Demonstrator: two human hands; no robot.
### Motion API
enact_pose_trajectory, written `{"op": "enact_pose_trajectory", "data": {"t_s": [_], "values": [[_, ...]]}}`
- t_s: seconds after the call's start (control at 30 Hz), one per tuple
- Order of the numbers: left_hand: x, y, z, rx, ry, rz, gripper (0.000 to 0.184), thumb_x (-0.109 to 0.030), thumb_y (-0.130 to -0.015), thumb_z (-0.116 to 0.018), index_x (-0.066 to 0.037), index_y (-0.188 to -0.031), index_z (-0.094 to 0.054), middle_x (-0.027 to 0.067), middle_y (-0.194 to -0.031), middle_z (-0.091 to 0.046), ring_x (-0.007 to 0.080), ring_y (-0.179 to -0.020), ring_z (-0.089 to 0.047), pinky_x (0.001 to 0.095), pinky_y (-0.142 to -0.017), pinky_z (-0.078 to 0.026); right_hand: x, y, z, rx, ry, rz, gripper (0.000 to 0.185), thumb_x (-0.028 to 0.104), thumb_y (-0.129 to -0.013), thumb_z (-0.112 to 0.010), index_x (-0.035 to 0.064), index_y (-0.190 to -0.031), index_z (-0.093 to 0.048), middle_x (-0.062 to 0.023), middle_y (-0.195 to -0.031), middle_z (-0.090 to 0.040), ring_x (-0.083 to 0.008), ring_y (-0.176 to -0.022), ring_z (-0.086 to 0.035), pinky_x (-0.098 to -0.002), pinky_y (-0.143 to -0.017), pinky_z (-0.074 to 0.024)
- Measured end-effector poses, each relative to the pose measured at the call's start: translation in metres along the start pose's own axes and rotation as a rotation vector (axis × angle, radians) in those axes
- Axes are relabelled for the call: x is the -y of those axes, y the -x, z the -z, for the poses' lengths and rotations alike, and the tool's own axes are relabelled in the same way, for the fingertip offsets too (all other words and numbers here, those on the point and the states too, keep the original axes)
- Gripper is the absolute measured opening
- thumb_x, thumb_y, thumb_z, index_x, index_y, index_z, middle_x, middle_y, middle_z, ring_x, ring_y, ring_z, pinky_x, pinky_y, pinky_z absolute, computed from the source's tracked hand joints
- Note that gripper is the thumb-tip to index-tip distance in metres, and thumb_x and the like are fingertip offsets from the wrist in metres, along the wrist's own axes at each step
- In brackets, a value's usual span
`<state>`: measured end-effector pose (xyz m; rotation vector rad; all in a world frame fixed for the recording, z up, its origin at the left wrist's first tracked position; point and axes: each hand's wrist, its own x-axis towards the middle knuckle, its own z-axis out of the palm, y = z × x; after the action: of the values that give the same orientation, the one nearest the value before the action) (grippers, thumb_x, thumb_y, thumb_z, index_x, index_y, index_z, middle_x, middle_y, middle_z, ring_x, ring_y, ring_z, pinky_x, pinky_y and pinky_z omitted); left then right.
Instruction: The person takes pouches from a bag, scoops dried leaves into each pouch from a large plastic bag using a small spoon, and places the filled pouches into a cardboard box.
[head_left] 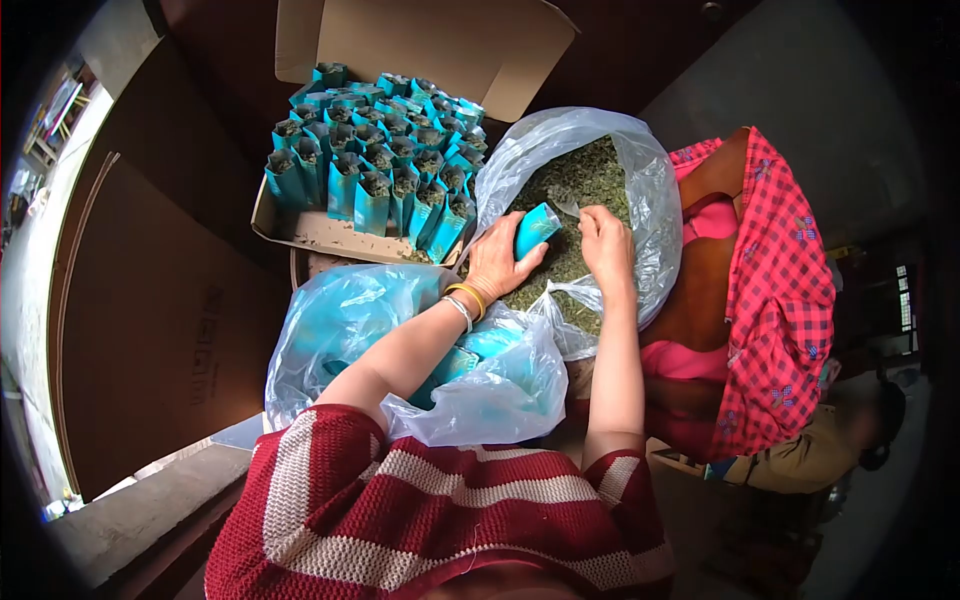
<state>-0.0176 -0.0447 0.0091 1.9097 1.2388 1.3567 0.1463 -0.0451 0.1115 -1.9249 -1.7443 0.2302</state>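
Observation:
My left hand (pixel 497 255) is wrapped round a blue packet (pixel 538 229), which lies tilted over the bag of dried leaves. Close to the packet's mouth, my right hand (pixel 606 247) is closed in a pinch on a small translucent scoop-like piece (pixel 568 208); its exact kind is hard to make out. Beneath both hands, crumbled green dried leaves (pixel 590 172) fill a large clear plastic bag (pixel 655 200) with its top spread wide. Under my left forearm sits another clear plastic bag (pixel 330 300) with flat blue packets (pixel 488 342) inside.
Several filled blue packets (pixel 372 205) stand upright, tops uncovered, in a cardboard box (pixel 320 232) at the back left. A large cardboard sheet (pixel 160 340) rises at the left. Red checked cloth (pixel 775 300) drapes a wooden chair (pixel 715 270) at right. Another person (pixel 800 455) is at the lower right.

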Motion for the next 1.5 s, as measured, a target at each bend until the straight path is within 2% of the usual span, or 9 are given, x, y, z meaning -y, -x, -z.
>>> {"op": "enact_pose_trajectory", "data": {"t_s": [0.23,0.37,0.47,0.6,0.9,1.17,1.3,1.4,1.5], "values": [[0.000,0.001,0.002,-0.023,0.004,0.001,0.059,-0.039,-0.082,-0.069,-0.003,-0.123,-0.049,0.0205,-0.111,-0.060,0.0375,-0.100,-0.061,0.0442,-0.086,-0.049,0.016,0.031,0.023,-0.221,0.064,0.335,0.018,0.019,-0.092,-0.054,0.0081,-0.101,-0.065,-0.0188,-0.089,-0.068,-0.0404,-0.086,-0.065,-0.0486,-0.075,-0.0497],[0.001,0.001,0.001,-0.024,0.022,-0.004,0.059,-0.039,-0.082,-0.069,-0.003,-0.124,-0.049,0.0204,-0.110,-0.060,0.0374,-0.100,-0.061,0.0441,-0.085,-0.049,0.014,0.025,0.022,-0.242,0.113,0.312,0.019,0.020,-0.091,-0.055,0.0082,-0.101,-0.066,-0.0198,-0.090,-0.068,-0.0406,-0.086,-0.065,-0.0490,-0.076,-0.0496],[0.002,0.001,0.000,-0.025,0.017,-0.003,0.060,-0.039,-0.081,-0.070,-0.003,-0.124,-0.048,0.0201,-0.111,-0.060,0.0372,-0.101,-0.061,0.0441,-0.085,-0.049,0.008,0.014,0.012,0.094,0.326,0.007,0.020,0.021,-0.090,-0.057,0.0073,-0.101,-0.067,-0.0194,-0.089,-0.068,-0.0406,-0.086,-0.065,-0.0484,-0.076,-0.0500],[0.004,0.000,-0.002,-0.047,0.005,-0.017,0.058,-0.038,-0.080,-0.070,-0.005,-0.123,-0.048,0.0182,-0.111,-0.061,0.0374,-0.098,-0.062,0.0452,-0.084,-0.050,-0.024,-0.015,-0.047,0.202,0.177,-0.014,0.021,0.021,-0.089,-0.058,0.0069,-0.101,-0.067,-0.0186,-0.087,-0.069,-0.0406,-0.085,-0.065,-0.0479,-0.076,-0.0502],[0.002,0.002,-0.001,-0.014,0.018,0.002,0.060,-0.038,-0.081,-0.070,-0.003,-0.125,-0.048,0.0207,-0.112,-0.060,0.0381,-0.101,-0.061,0.0441,-0.086,-0.050,0.006,0.001,0.005,-0.025,-0.057,-0.039,0.020,0.018,-0.091,-0.056,0.0067,-0.102,-0.067,-0.0185,-0.086,-0.069,-0.0394,-0.086,-0.065,-0.0475,-0.075,-0.0498],[0.001,0.001,0.002,-0.017,0.024,0.011,0.060,-0.038,-0.081,-0.070,-0.003,-0.125,-0.048,0.0210,-0.112,-0.060,0.0384,-0.101,-0.061,0.0441,-0.086,-0.050,0.029,0.039,0.028,-0.234,0.102,0.374,0.018,0.016,-0.092,-0.054,0.0096,-0.104,-0.067,-0.0187,-0.086,-0.068,-0.0411,-0.083,-0.064,-0.0495,-0.073,-0.0496],[0.001,0.000,0.002,-0.014,0.021,0.010,0.060,-0.037,-0.081,-0.070,-0.003,-0.125,-0.048,0.0208,-0.112,-0.060,0.0384,-0.100,-0.061,0.0442,-0.086,-0.050,0.021,0.025,0.022,-0.134,0.267,0.114,0.017,0.012,-0.091,-0.056,0.0079,-0.103,-0.068,-0.0183,-0.082,-0.068,-0.0394,-0.078,-0.065,-0.0466,-0.070,-0.0504],[0.003,0.001,0.000,-0.036,0.023,-0.003,0.058,-0.038,-0.080,-0.070,-0.005,-0.123,-0.048,0.0186,-0.110,-0.061,0.0380,-0.097,-0.062,0.0445,-0.084,-0.049,-0.004,0.004,-0.016,0.228,0.264,0.001,0.019,0.019,-0.091,-0.056,0.0070,-0.098,-0.068,-0.0199,-0.086,-0.068,-0.0414,-0.083,-0.064,-0.0490,-0.074,-0.0503],[0.002,0.000,-0.001,-0.035,0.022,-0.004,0.058,-0.037,-0.081,-0.070,-0.006,-0.123,-0.047,0.0185,-0.110,-0.061,0.0379,-0.098,-0.062,0.0446,-0.084,-0.049,-0.022,-0.018,-0.056,0.135,0.012,-0.006,0.019,0.020,-0.091,-0.056,0.0071,-0.096,-0.069,-0.0212,-0.087,-0.067,-0.0424,-0.083,-0.064,-0.0489,-0.073,-0.0505]]}}
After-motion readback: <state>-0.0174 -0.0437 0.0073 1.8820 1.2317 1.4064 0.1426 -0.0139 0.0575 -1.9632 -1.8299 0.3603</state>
